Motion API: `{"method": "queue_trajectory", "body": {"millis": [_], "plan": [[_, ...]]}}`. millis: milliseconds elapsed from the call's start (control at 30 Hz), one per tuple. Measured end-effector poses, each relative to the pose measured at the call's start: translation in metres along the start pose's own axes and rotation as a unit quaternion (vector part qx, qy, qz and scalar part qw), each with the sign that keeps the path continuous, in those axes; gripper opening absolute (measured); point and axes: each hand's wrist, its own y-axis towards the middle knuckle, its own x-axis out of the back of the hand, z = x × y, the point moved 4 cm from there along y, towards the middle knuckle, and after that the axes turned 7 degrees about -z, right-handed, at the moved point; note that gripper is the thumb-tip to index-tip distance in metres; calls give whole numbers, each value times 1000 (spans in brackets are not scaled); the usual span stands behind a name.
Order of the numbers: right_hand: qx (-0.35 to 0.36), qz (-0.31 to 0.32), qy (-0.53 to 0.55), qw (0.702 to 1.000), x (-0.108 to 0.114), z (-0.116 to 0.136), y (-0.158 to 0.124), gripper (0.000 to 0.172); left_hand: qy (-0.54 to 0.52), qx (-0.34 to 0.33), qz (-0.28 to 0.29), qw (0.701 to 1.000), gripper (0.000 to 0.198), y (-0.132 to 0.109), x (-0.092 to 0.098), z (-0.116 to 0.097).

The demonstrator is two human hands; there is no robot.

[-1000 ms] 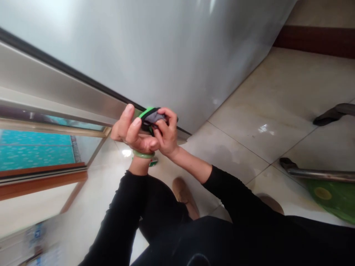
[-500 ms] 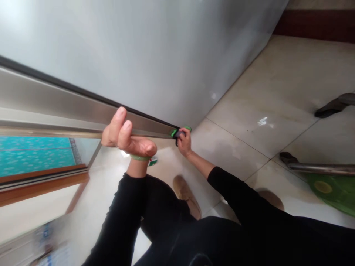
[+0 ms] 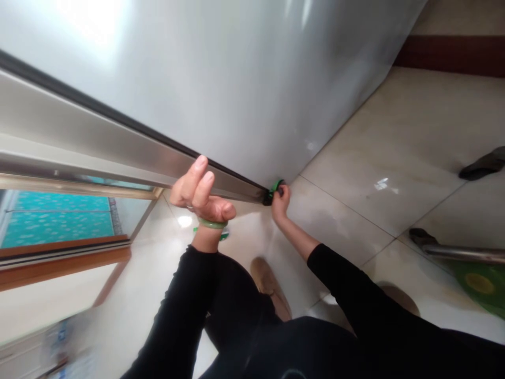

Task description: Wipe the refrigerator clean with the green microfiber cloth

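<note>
A large glossy grey panel (image 3: pixel 221 79) fills the top of the view, with a metal edge strip (image 3: pixel 130 142) along its lower side. My left hand (image 3: pixel 203 195), a green bangle (image 3: pixel 213 223) at its wrist, rests at this strip with its fingers apart and nothing in them. Near the far end of the strip, low by the floor, my right hand (image 3: pixel 281 201) is closed on a green and black object (image 3: pixel 275 190) against the panel's corner. What that object is cannot be made out.
Pale floor tiles (image 3: pixel 347 173) spread at the right. A metal bar (image 3: pixel 469 253) and a green round surface (image 3: pixel 481 281) stand at the right edge. A wooden-framed window or door (image 3: pixel 67 255) with teal fabric beyond it is at the left. A green and white item (image 3: pixel 224 233) lies behind my left wrist.
Both hands, the panel and the floor appear further right in the view. My right hand and the green and black object have turned a little at the panel's corner.
</note>
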Motion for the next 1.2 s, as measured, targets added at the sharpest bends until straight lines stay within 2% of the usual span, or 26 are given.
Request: {"method": "queue_trajectory", "body": {"millis": [33, 100, 167, 200, 267, 333, 400, 600, 667, 767, 867, 967, 1033, 1100, 1200], "plan": [[14, 1, 15, 1000, -5, 21, -6, 14, -21, -26, -45, 998, 79, -1, 3, -2], [68, 15, 51, 996, -11, 75, -20, 12, -56, -92, -172, 979, 77, -7, 16, -12], [175, 51, 87, 979, -11, 141, -33, 11, -47, -156, -288, 944, 66, -13, 28, -27], [245, 76, 101, 961, -9, 174, -38, 12, -36, -180, -325, 928, 60, -15, 32, -35], [356, 123, 122, 918, -1, 232, -42, 17, -18, -207, -353, 912, 53, -14, 38, -48], [422, 150, 137, 883, 6, 270, -40, 19, -14, -219, -342, 914, 52, -10, 44, -56], [466, 156, 144, 859, 11, 286, -37, 18, -13, -229, -325, 917, 52, -8, 49, -60], [560, 119, 137, 809, 14, 279, -36, 17, -11, -237, -307, 922, 47, -4, 64, -75], [576, 105, 152, 796, 12, 295, -35, 16, -28, -211, -323, 922, 40, 0, 72, -83], [600, 111, 171, 774, 8, 347, -34, 22, -46, -156, -376, 912, 37, 6, 94, -94], [626, 126, 195, 744, 4, 407, -36, 35, -20, -125, -427, 895, 35, 18, 127, -99], [650, 127, 215, 718, 3, 447, -41, 40, 20, -121, -465, 877, 35, 47, 170, -99], [656, 127, 210, 714, 2, 456, -45, 38, 43, -124, -493, 860, 38, 76, 204, -100], [650, 125, 197, 723, 1, 457, -48, 32, 66, -119, -514, 847, 37, 109, 237, -102], [636, 109, 188, 740, 1, 451, -52, 24, 97, -96, -501, 855, 28, 157, 274, -107]]}}
